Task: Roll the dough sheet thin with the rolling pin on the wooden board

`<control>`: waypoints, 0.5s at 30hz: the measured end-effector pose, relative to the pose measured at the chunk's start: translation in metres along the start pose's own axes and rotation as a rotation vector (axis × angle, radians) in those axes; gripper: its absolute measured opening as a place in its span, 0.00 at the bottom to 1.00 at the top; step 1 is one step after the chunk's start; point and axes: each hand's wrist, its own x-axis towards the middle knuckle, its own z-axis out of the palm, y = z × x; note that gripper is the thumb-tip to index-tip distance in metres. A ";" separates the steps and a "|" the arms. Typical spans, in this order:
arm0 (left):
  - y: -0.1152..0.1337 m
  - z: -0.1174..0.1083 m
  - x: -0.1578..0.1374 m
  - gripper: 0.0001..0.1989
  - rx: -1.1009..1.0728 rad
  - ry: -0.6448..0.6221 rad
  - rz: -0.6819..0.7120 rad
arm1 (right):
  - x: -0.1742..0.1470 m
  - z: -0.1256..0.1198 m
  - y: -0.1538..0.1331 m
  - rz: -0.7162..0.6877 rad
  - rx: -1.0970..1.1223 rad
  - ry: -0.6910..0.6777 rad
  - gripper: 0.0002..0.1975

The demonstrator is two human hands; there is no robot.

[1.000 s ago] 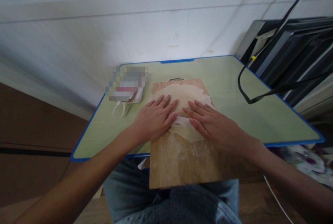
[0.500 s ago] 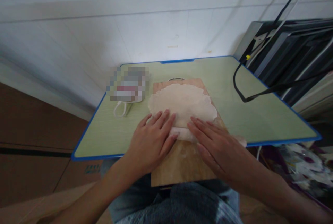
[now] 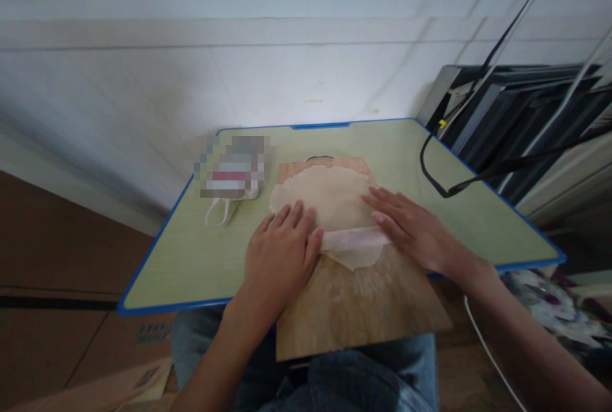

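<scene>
A thin, pale sheet of dough (image 3: 325, 192) with a ragged edge lies on a wooden board (image 3: 344, 310). Across its near part runs a pale, bar-like roll (image 3: 354, 239), and a flap of dough shows on its near side. Whether a rolling pin is inside the roll, I cannot tell. My left hand (image 3: 282, 246) rests flat over the roll's left end, fingers outstretched onto the sheet. At the right end lies my right hand (image 3: 406, 227), fingers extended over the dough's right edge. Both palms hide the roll's ends.
The board sits on a green table (image 3: 191, 272) with a blue rim and juts over its near edge. A blurred-out object (image 3: 232, 169) with a white loop (image 3: 217, 212) lies at left. A black strap (image 3: 447, 192) hangs over the right side, beside dark flat panels (image 3: 521, 112).
My right hand has shifted outward and away from me, uncovering more of the roll and the flap. My left hand stays near the left end. The view has tilted up slightly.
</scene>
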 end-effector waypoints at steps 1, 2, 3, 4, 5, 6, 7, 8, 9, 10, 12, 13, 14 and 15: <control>0.000 0.000 0.002 0.20 0.007 0.008 0.001 | 0.005 0.002 0.005 0.020 0.033 -0.012 0.26; 0.000 0.000 0.003 0.20 0.013 0.013 0.001 | 0.010 0.003 0.008 0.038 0.061 -0.022 0.26; 0.000 0.000 0.004 0.20 0.016 0.016 -0.003 | 0.012 0.005 0.010 0.054 0.079 -0.028 0.26; 0.001 0.000 0.003 0.20 0.017 0.019 -0.012 | 0.013 0.006 0.011 0.064 0.087 -0.028 0.26; 0.001 0.000 0.002 0.20 0.015 0.021 -0.025 | 0.011 0.007 0.009 0.074 0.084 -0.024 0.26; 0.003 0.001 0.000 0.20 0.010 0.023 -0.036 | 0.008 0.006 0.006 0.087 0.071 -0.013 0.27; 0.004 0.001 -0.003 0.21 0.004 0.029 -0.045 | 0.004 0.005 0.002 0.101 0.050 -0.003 0.27; 0.005 0.002 -0.006 0.21 -0.001 0.040 -0.051 | -0.001 0.004 -0.003 0.119 0.024 0.009 0.27; 0.007 0.002 -0.010 0.21 -0.002 0.057 -0.050 | -0.008 0.002 -0.009 0.138 -0.005 0.023 0.27; 0.009 0.003 -0.015 0.22 -0.001 0.078 -0.042 | -0.014 0.000 -0.015 0.145 -0.024 0.017 0.26; 0.013 0.005 -0.025 0.23 0.003 0.133 -0.026 | -0.028 -0.001 -0.026 0.150 -0.067 0.055 0.25; 0.016 0.005 -0.030 0.23 0.002 0.157 -0.022 | -0.035 -0.001 -0.030 0.151 -0.088 0.077 0.24; 0.018 0.006 -0.035 0.23 -0.003 0.175 -0.020 | -0.042 0.000 -0.034 0.151 -0.108 0.101 0.24; 0.020 0.006 -0.040 0.24 -0.012 0.190 -0.022 | -0.048 0.002 -0.038 0.148 -0.123 0.117 0.23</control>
